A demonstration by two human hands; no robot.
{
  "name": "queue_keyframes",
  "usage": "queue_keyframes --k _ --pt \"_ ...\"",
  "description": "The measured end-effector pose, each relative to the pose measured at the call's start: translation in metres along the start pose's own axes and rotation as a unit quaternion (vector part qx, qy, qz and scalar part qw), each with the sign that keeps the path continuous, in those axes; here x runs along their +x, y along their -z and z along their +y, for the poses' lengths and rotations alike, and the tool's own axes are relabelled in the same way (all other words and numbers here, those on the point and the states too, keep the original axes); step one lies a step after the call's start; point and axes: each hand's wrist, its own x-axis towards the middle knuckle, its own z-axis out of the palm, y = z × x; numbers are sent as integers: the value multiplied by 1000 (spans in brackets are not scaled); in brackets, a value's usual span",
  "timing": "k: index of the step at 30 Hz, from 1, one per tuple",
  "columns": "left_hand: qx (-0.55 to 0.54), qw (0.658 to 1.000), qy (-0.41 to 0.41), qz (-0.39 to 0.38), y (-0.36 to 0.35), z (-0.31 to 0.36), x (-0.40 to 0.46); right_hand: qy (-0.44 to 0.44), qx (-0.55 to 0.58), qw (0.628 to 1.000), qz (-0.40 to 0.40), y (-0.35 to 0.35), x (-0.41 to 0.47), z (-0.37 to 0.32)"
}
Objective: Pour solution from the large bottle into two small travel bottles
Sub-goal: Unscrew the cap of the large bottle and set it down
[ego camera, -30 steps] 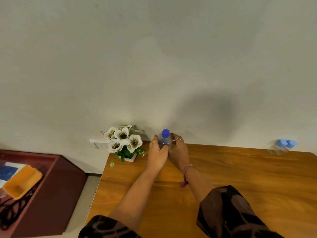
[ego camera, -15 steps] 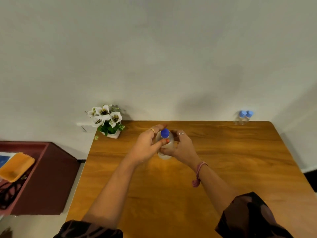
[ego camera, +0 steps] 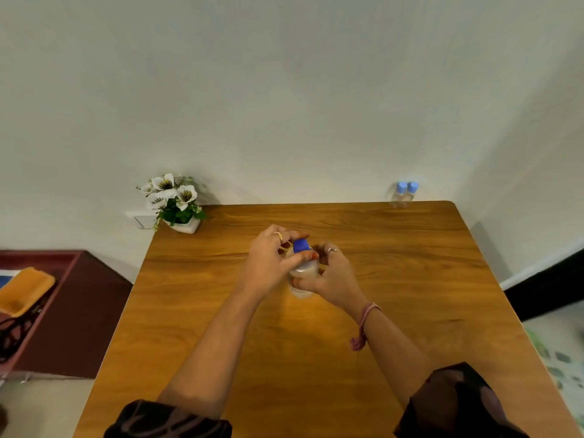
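Note:
The large clear bottle [ego camera: 302, 273] with a blue cap [ego camera: 301, 246] stands upright near the middle of the wooden table [ego camera: 395, 279]. My left hand [ego camera: 271, 263] curls around its neck, thumb and fingers at the cap. My right hand [ego camera: 330, 276] grips the bottle's body from the right. Two small clear travel bottles [ego camera: 404, 195] with light-blue caps stand side by side at the table's far right corner, against the wall.
A small white pot of white flowers [ego camera: 173, 200] sits at the table's far left corner. To the left stands a dark red cabinet [ego camera: 72, 311] holding an orange tray [ego camera: 23, 289]. The wall runs right behind the table.
Both hands brought the large bottle from the table's far edge toward its middle. Since half a second ago the hands have stayed on the bottle, barely shifting.

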Motion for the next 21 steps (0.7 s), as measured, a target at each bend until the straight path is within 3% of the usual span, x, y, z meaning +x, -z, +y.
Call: queue_keyframes --k 7,15,21 --pt "-191 972 119 73 1 -7 -24 -16 -15 1000 14 15 -20 18" --pt "-147 952 266 36 -33 -74 -49 -63 -30 998 -4 25 -29 31" --pt "-82 960 266 -32 -65 -96 -61 -82 -27 996 -13 27 -30 36"
